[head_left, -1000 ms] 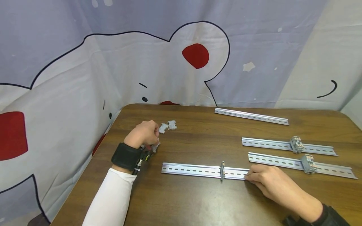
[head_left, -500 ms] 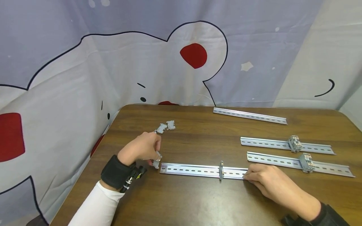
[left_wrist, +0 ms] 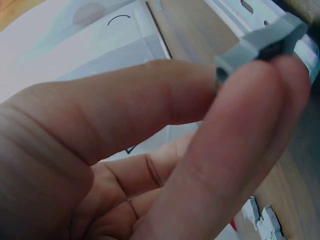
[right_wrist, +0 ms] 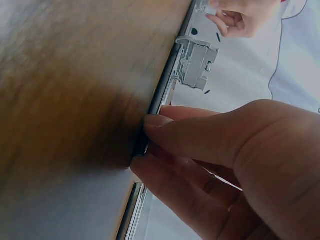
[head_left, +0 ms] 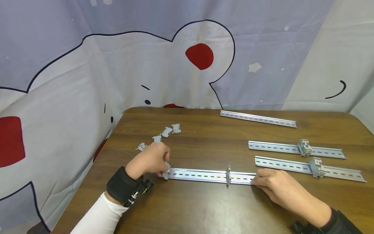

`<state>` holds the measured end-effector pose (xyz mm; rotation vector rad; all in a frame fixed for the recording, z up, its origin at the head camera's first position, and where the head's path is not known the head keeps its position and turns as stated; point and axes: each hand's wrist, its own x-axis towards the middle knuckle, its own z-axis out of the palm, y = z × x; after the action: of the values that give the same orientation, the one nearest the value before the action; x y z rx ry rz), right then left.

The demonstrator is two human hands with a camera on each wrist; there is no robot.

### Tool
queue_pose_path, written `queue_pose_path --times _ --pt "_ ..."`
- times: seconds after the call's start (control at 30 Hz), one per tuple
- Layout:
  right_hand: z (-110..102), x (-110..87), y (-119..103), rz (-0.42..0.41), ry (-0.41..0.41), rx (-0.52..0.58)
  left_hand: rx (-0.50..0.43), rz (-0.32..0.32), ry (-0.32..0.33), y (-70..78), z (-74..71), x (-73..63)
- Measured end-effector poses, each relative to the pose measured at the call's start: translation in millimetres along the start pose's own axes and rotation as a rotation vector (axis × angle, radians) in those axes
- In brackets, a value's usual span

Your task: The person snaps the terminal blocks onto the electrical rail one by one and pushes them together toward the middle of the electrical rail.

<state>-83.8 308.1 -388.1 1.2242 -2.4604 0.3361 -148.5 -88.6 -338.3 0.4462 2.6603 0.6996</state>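
Note:
In the head view my left hand [head_left: 152,158] pinches a grey terminal block [head_left: 166,173] at the left end of a slotted metal DIN rail [head_left: 195,175]. The left wrist view has this block [left_wrist: 265,40] between thumb and fingertips, overlapping the rail behind it. My right hand [head_left: 276,185] grips the rail's right end with thumb and fingers. Between the hands, another terminal block [head_left: 228,177] stands upright across the rail. Seen from the right wrist, that mounted block [right_wrist: 197,65] shows its flat side, and the right thumb [right_wrist: 165,127] presses on the rail edge.
Several loose terminal blocks [head_left: 167,132] lie at the back left of the wooden table [head_left: 204,208]. To the right are two rails carrying block groups, a farther one [head_left: 271,148] and a nearer one [head_left: 283,164]. A bare rail [head_left: 258,119] lies near the back edge, before a printed curtain.
My left hand has brought the terminal block from the loose ones toward me to the rail's left end, uncovering more loose blocks behind it. The right hand has kept its grip on the rail.

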Motion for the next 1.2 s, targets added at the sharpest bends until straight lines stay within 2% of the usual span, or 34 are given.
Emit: queue_pose_path --times 0.1,0.23,0.43,0.7,0.93,1.07,1.2 --pt "0.2 1.6 -0.3 -0.004 0.005 -0.004 0.037 0.002 0.028 2.6 4.1 0.3" --pt "-0.1 3.2 0.0 -0.002 0.004 -0.004 0.073 0.037 0.064 5.8 8.7 2.0" --pt "-0.7 3.0 0.6 -0.001 0.004 0.0 0.068 0.037 0.073 5.2 12.1 5.0" --pt "-3.5 2.5 2.7 -0.004 0.007 0.019 0.063 0.091 0.122 3.2 18.2 -1.2" --pt "-2.2 1.8 1.8 0.008 -0.003 0.016 0.192 0.2 0.261 7.0 32.4 -7.7" --pt "-0.4 1.2 1.0 0.009 0.002 0.016 0.229 0.21 0.336 8.7 39.1 -12.9" --pt "-1.1 0.3 0.6 0.018 -0.004 0.018 0.233 0.206 0.381 10.4 45.5 -16.9"
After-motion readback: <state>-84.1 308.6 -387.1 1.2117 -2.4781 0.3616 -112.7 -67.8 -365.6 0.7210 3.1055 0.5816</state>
